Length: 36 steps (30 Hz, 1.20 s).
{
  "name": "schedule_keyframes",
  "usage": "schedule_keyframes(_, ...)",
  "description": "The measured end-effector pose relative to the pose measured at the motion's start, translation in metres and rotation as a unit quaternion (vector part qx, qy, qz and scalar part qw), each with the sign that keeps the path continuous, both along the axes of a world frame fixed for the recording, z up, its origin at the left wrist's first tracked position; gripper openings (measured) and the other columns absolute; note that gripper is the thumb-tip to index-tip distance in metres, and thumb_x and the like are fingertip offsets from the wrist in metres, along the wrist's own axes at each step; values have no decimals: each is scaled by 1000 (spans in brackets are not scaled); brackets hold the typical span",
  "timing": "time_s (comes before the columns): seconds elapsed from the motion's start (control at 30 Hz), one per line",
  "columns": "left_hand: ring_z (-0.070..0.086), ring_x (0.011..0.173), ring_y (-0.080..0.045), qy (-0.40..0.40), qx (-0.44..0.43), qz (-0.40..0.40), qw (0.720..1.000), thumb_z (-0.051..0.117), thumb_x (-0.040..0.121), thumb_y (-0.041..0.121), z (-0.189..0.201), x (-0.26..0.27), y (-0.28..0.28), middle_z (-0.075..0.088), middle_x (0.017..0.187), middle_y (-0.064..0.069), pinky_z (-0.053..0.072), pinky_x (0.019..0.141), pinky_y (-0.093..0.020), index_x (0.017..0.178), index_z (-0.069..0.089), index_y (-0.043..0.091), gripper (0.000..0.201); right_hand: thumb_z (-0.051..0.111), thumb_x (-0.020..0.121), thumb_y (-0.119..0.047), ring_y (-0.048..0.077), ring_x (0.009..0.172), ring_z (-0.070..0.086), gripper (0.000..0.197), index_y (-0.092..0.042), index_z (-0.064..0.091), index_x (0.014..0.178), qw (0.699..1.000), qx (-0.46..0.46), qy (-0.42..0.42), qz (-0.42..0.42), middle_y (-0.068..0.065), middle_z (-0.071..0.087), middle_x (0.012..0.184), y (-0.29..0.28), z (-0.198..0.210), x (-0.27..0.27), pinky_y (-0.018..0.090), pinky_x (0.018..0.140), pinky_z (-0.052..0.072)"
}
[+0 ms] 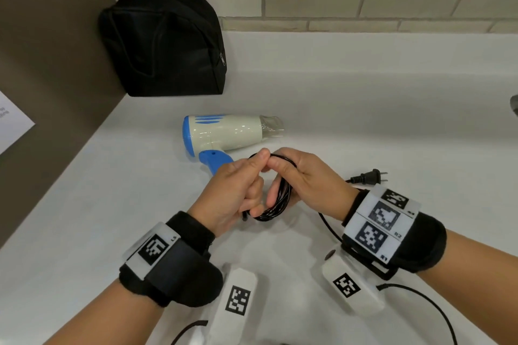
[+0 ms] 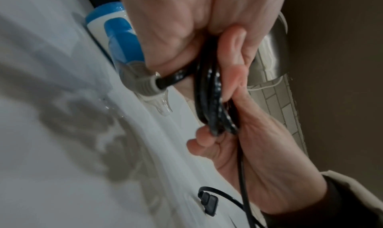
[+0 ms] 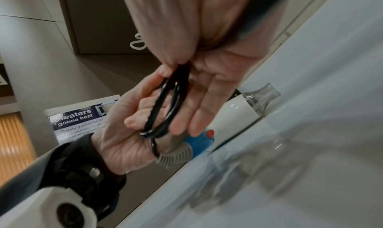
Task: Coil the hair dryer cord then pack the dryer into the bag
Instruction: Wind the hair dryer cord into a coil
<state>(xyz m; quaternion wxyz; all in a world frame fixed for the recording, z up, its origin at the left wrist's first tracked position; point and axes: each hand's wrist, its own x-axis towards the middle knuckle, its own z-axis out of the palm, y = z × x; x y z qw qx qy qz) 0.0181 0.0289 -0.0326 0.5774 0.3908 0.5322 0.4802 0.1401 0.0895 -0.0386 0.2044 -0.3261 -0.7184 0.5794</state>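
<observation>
A white and blue hair dryer [image 1: 224, 134] lies on its side on the white counter [image 1: 364, 109], nozzle to the right. Its black cord [image 1: 280, 199] is gathered into a small coil of several loops just in front of the blue handle. My left hand [image 1: 235, 193] pinches the top of the coil with thumb and forefinger, other fingers curled round the loops. My right hand [image 1: 305, 176] grips the coil's right side, thumb clamping the cord [image 3: 165, 103]. The plug [image 1: 367, 176] lies on the counter behind my right wrist. A black bag [image 1: 165, 45] stands at the back left, seemingly zipped.
A brown side wall [image 1: 56, 78] borders the counter on the left, with a printed notice [image 1: 11, 120] on it. A tiled wall [image 1: 364, 0] runs along the back. A metal fitting [image 1: 514, 103] shows at the right edge. Thin black cables [image 1: 420, 300] trail near my wrists.
</observation>
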Motion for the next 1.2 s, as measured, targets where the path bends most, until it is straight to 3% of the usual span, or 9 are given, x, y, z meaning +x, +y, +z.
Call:
schedule_keyframes(0.1,16,30,-6,9,-7,-11,1000,42,78,46,0,0,-1,20,33,11,31,34,-18,32,44,19,53,37,93,-28,12,45,59,23,-18,46,73,998,54,2,-8,7,61,51,-1,0,-2,16,47,46)
schedule_keyframes(0.2,15,28,-5,-43,-14,-3,999,43,74,47,0,1,-2,19,32,10,25,32,-16,40,27,23,45,34,93,-28,4,41,54,27,-15,44,72,995,94,-10,9,1,58,46,2,-3,-4,11,50,38)
schedule_keyframes(0.33,14,26,-4,-88,-34,23,995,38,87,42,-4,0,0,19,31,11,19,31,-12,45,22,21,49,33,95,-27,14,51,59,24,-21,46,76,997,48,-29,50,3,62,56,8,4,-3,23,56,48)
schedule_keyframes(0.43,14,26,-3,-111,-50,52,991,39,87,43,-6,-6,-1,19,32,12,15,30,-12,43,23,24,51,45,90,-29,18,57,62,14,-18,48,99,989,-6,-111,92,2,65,79,15,14,13,29,59,52)
schedule_keyframes(0.6,12,25,-3,-175,-33,89,980,44,80,45,-3,-20,-1,20,30,12,11,30,-14,40,24,25,49,58,85,-21,13,58,60,6,-21,58,91,945,-10,-269,183,-7,63,52,21,24,54,13,69,46)
schedule_keyframes(0.7,2,35,-10,-198,-21,115,973,40,86,45,2,-26,0,21,28,11,8,32,-17,38,24,24,55,59,84,-25,7,54,53,8,-20,61,90,939,21,-301,168,-6,60,49,22,29,70,6,58,38)
schedule_keyframes(0.93,16,23,-7,-209,17,226,951,36,91,43,4,-49,5,20,27,9,11,30,-19,34,26,22,62,52,86,-28,6,33,37,21,-22,60,68,959,63,-271,59,-10,43,37,28,36,85,23,49,41)
schedule_keyframes(1.1,16,25,-10,-227,37,295,927,36,92,43,6,-62,6,19,29,6,12,30,-19,37,23,23,60,39,92,-24,6,45,42,26,-29,64,87,969,77,-215,95,-17,44,48,27,31,91,19,50,46)
schedule_keyframes(1.2,16,26,-11,-244,49,342,906,37,92,41,8,-78,3,18,29,6,14,29,-18,40,21,22,58,39,90,-25,0,55,51,27,-33,65,87,964,66,-230,117,-17,53,55,23,30,101,10,57,42)
